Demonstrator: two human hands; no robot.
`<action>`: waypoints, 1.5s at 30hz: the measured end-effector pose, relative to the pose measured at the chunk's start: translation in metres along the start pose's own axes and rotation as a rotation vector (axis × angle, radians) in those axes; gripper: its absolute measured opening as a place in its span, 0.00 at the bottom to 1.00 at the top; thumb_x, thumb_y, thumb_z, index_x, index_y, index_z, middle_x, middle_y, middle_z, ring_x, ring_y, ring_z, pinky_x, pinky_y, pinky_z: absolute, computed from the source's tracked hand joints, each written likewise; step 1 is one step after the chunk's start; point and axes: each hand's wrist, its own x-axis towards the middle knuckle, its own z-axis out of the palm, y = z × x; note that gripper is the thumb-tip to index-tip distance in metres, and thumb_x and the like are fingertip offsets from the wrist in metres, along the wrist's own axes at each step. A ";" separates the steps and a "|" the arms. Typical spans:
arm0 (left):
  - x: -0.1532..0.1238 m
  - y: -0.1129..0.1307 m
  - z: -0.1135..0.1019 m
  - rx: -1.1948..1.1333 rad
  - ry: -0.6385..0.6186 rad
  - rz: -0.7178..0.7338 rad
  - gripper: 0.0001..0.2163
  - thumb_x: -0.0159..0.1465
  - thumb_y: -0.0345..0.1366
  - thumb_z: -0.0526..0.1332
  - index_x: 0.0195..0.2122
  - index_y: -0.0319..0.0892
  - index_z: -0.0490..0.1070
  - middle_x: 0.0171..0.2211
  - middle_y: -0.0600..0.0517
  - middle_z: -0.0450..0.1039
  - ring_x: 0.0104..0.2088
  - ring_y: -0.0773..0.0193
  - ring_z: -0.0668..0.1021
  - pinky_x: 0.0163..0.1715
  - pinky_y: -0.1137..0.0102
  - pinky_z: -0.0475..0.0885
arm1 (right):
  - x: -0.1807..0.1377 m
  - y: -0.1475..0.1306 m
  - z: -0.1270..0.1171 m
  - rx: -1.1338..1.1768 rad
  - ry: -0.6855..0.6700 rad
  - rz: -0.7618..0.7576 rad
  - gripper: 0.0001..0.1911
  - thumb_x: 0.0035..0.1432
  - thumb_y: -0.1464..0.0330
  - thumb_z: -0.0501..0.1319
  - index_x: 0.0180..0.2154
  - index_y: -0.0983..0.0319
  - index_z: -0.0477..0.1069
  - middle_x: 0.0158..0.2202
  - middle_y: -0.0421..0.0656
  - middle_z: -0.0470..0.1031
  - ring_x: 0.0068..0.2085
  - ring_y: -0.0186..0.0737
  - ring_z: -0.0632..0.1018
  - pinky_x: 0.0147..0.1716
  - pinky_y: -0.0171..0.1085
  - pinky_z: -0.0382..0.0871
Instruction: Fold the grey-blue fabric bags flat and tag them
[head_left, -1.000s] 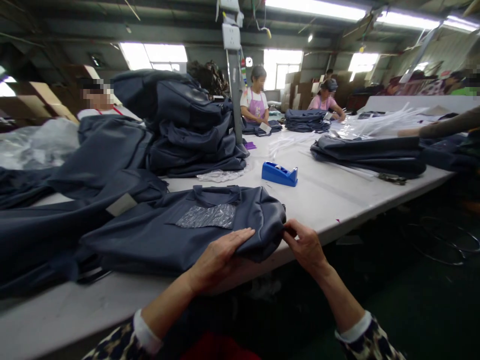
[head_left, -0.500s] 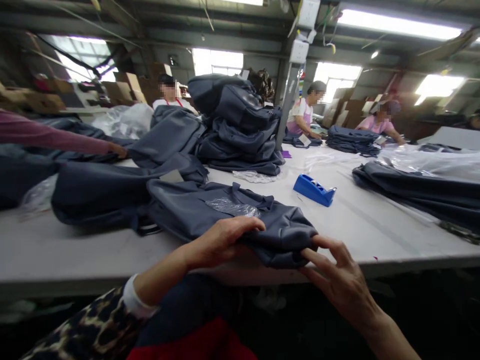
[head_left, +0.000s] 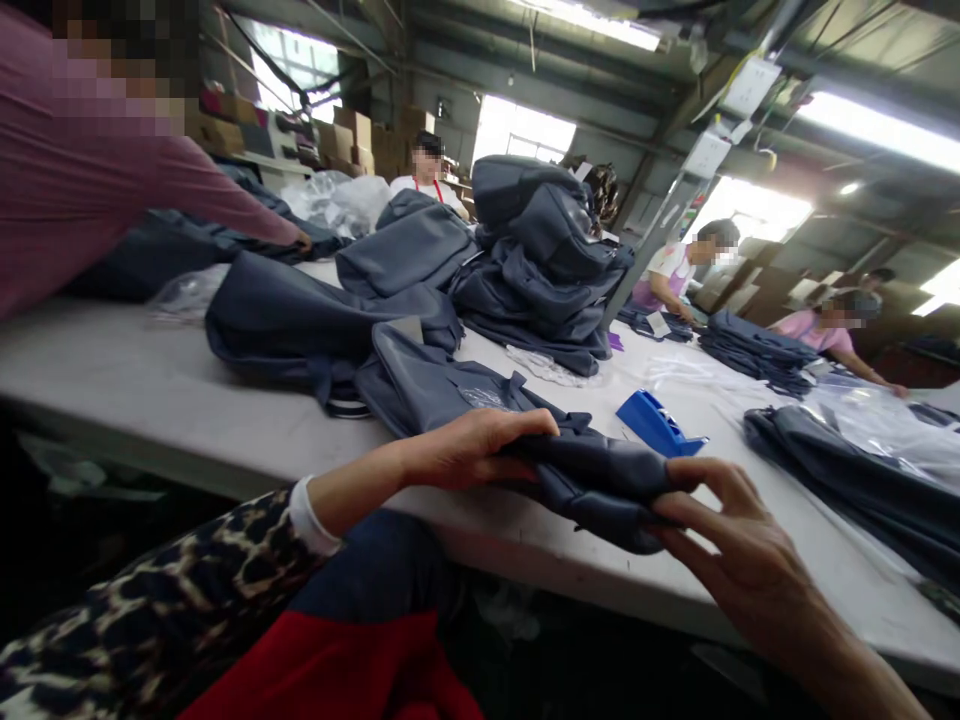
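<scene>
A worker's left hand [head_left: 472,447] and right hand [head_left: 754,550] grip a dark blue bag [head_left: 600,467] at the edge of a white counter [head_left: 120,350], just on the near side of a blue tape dispenser [head_left: 656,424]; the fingers of both are clamped on it, the right's at its end. A tall pile of similar bags [head_left: 540,275] stands beyond and left of the dispenser, a gray post [head_left: 652,255] beside it partly blocking the view. More bags [head_left: 832,490] lie right of the dispenser, partly under clear plastic [head_left: 885,425]. Beyond the dispenser, a co-worker in a lilac apron [head_left: 664,267] and 1 in pink [head_left: 802,328] bend over folded bags [head_left: 754,350]; far to its left, a pink sleeve [head_left: 225,195] reaches across the counter. Cartons [head_left: 352,137] stand well behind and left of the dispenser, their contents hidden. Print on a white tag [head_left: 659,325] beyond the dispenser is too small to read.
</scene>
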 end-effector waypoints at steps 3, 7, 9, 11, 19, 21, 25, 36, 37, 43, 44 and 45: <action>-0.012 0.025 -0.008 0.180 0.283 0.017 0.20 0.68 0.35 0.57 0.60 0.43 0.60 0.61 0.44 0.63 0.60 0.56 0.67 0.59 0.61 0.61 | 0.025 -0.004 -0.023 0.038 0.089 0.008 0.04 0.62 0.64 0.60 0.37 0.55 0.72 0.45 0.46 0.68 0.45 0.44 0.73 0.41 0.42 0.70; -0.018 0.061 -0.010 0.329 0.496 -0.042 0.46 0.55 0.50 0.69 0.69 0.43 0.45 0.66 0.40 0.53 0.65 0.46 0.58 0.64 0.51 0.55 | 0.055 -0.017 -0.039 -0.044 0.112 -0.059 0.06 0.64 0.61 0.59 0.38 0.55 0.72 0.45 0.46 0.69 0.44 0.45 0.73 0.40 0.43 0.68; -0.015 0.068 -0.013 0.330 0.548 -0.043 0.51 0.49 0.54 0.72 0.68 0.42 0.47 0.63 0.40 0.58 0.62 0.45 0.63 0.63 0.49 0.57 | 0.067 -0.028 -0.044 -0.091 0.096 -0.134 0.08 0.64 0.59 0.57 0.37 0.54 0.72 0.43 0.46 0.71 0.42 0.45 0.74 0.38 0.44 0.67; -0.011 0.065 -0.020 0.299 0.545 -0.022 0.41 0.53 0.52 0.71 0.63 0.41 0.58 0.57 0.42 0.66 0.57 0.49 0.68 0.59 0.53 0.62 | 0.075 -0.038 -0.047 -0.103 0.086 -0.183 0.09 0.65 0.59 0.57 0.36 0.55 0.71 0.41 0.46 0.72 0.40 0.44 0.74 0.37 0.44 0.67; -0.019 0.042 -0.050 -0.057 0.400 -0.053 0.16 0.54 0.45 0.72 0.35 0.39 0.71 0.32 0.56 0.71 0.35 0.65 0.73 0.36 0.73 0.65 | 0.089 -0.045 -0.029 0.179 0.099 -0.031 0.03 0.63 0.65 0.61 0.35 0.56 0.68 0.41 0.42 0.72 0.41 0.40 0.75 0.38 0.38 0.70; -0.025 0.040 -0.051 -0.067 0.442 -0.054 0.16 0.54 0.45 0.72 0.33 0.39 0.71 0.31 0.57 0.70 0.35 0.66 0.72 0.36 0.73 0.64 | 0.081 -0.041 -0.017 0.269 0.220 0.052 0.07 0.60 0.64 0.64 0.40 0.56 0.68 0.44 0.44 0.72 0.46 0.43 0.75 0.44 0.41 0.70; -0.030 0.039 -0.047 -0.045 0.465 -0.002 0.16 0.54 0.46 0.72 0.30 0.39 0.70 0.30 0.56 0.69 0.34 0.67 0.71 0.35 0.73 0.63 | 0.048 -0.038 0.008 0.260 0.276 0.230 0.18 0.61 0.57 0.62 0.51 0.57 0.67 0.47 0.46 0.73 0.48 0.47 0.75 0.43 0.43 0.71; -0.023 0.037 -0.036 -0.053 0.357 0.091 0.16 0.56 0.46 0.70 0.28 0.39 0.70 0.29 0.55 0.69 0.33 0.66 0.70 0.34 0.73 0.61 | 0.039 -0.046 0.002 0.008 0.260 -0.036 0.13 0.60 0.67 0.64 0.47 0.57 0.68 0.43 0.46 0.71 0.43 0.45 0.72 0.40 0.43 0.69; -0.022 0.035 -0.035 -0.055 0.355 0.091 0.16 0.56 0.46 0.71 0.28 0.39 0.69 0.28 0.56 0.68 0.33 0.66 0.70 0.34 0.74 0.61 | 0.041 -0.047 0.002 0.000 0.242 -0.062 0.12 0.61 0.67 0.63 0.46 0.57 0.68 0.42 0.46 0.70 0.42 0.44 0.72 0.39 0.42 0.68; -0.020 0.028 -0.033 -0.041 0.291 0.064 0.18 0.54 0.48 0.71 0.27 0.39 0.70 0.27 0.57 0.66 0.31 0.67 0.69 0.32 0.74 0.60 | 0.041 -0.053 0.006 0.081 0.234 -0.160 0.12 0.58 0.78 0.61 0.41 0.57 0.66 0.33 0.41 0.70 0.34 0.38 0.71 0.34 0.38 0.67; -0.021 0.026 -0.033 -0.033 0.273 0.059 0.18 0.54 0.49 0.71 0.27 0.39 0.70 0.27 0.57 0.66 0.31 0.68 0.69 0.32 0.74 0.60 | 0.041 -0.052 0.006 0.120 0.229 -0.130 0.11 0.58 0.78 0.61 0.40 0.57 0.66 0.32 0.40 0.70 0.34 0.38 0.71 0.33 0.38 0.67; -0.020 0.025 -0.033 -0.021 0.260 0.054 0.18 0.55 0.49 0.71 0.27 0.39 0.70 0.27 0.57 0.66 0.31 0.68 0.69 0.32 0.74 0.60 | 0.040 -0.050 0.007 0.159 0.230 -0.092 0.10 0.59 0.77 0.61 0.40 0.57 0.66 0.32 0.40 0.70 0.34 0.38 0.72 0.33 0.37 0.67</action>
